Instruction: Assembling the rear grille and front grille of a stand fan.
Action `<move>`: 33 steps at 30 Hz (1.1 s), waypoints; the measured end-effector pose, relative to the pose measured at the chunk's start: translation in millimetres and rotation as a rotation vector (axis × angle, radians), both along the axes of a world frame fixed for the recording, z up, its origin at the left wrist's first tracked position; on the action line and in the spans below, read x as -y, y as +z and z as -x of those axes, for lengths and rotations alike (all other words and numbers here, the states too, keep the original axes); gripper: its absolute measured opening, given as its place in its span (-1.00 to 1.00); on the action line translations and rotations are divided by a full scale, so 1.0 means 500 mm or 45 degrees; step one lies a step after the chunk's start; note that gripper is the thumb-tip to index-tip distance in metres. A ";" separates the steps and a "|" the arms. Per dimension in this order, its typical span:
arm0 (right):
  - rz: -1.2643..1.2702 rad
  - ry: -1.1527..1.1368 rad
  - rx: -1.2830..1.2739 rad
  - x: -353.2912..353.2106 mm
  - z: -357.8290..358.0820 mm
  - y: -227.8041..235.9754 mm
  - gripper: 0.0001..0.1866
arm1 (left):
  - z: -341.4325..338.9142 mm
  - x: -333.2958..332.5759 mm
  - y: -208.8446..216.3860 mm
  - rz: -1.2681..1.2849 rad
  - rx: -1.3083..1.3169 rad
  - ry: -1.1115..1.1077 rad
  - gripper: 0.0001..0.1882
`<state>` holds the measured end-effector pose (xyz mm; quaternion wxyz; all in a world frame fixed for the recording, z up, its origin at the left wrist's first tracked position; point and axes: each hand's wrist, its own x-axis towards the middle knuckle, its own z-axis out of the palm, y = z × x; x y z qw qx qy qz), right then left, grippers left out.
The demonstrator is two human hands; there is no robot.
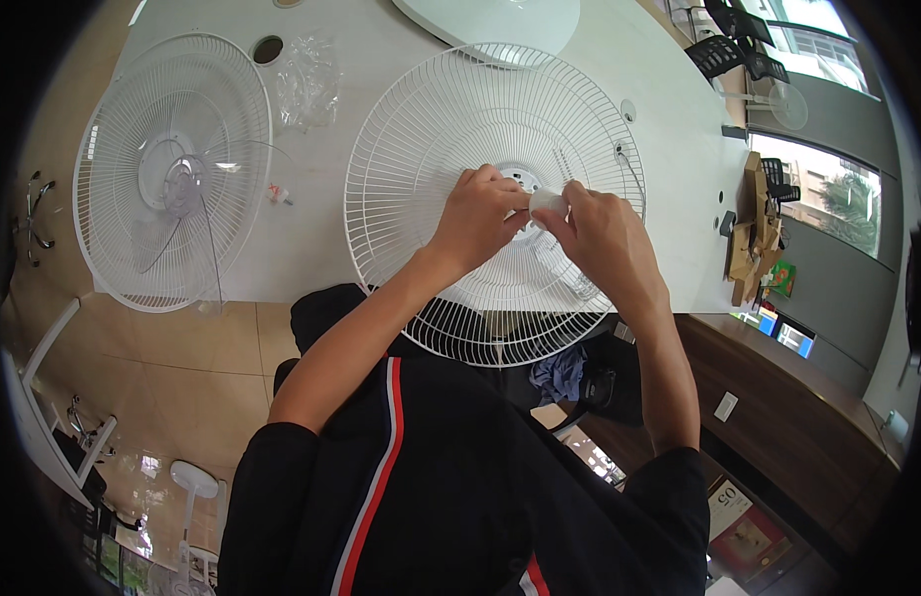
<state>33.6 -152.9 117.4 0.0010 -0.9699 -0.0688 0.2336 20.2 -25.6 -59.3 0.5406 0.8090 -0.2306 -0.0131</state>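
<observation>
A round white wire fan grille (411, 129) lies in front of me, its near part overhanging the table edge above my lap. Over its hub, my right hand (612, 236) pinches a short white cylindrical piece (548, 202) between thumb and fingers. My left hand (475, 221) is closed at the left end of this piece, with curled fingertips against it. The hub plate (521, 179) with dark holes shows partly behind the fingers. Beneath my right wrist, a clear plastic item (565, 268) is seen through the wires; its kind is unclear.
At left lies another white grille (103, 149) with a transparent fan blade (185, 184) on it. Between the grilles are a crumpled clear bag (307, 84) and a small red-and-white item (280, 194). A white round base (490, 15) stands at the far edge.
</observation>
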 end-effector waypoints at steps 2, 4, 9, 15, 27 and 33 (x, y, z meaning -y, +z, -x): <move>0.103 -0.105 -0.085 -0.005 -0.003 0.000 -0.55 | -0.002 0.000 0.001 -0.004 -0.002 0.001 -0.81; 0.095 -0.113 -0.094 0.000 -0.005 -0.003 -0.57 | -0.001 0.002 0.001 0.003 -0.015 -0.014 -0.82; -0.104 -0.033 -0.033 0.010 0.009 -0.001 -0.66 | -0.001 0.004 -0.003 0.061 0.031 0.051 -0.92; -0.272 0.024 0.046 0.033 0.020 -0.009 -0.68 | 0.000 0.001 0.002 0.048 0.011 0.030 -0.89; -0.020 -0.040 0.172 0.013 0.028 -0.040 -0.48 | 0.001 0.000 0.002 0.034 0.002 0.015 -0.84; 0.175 -0.063 0.085 0.016 0.009 -0.028 -0.38 | 0.001 -0.001 0.006 0.007 0.026 0.033 -0.91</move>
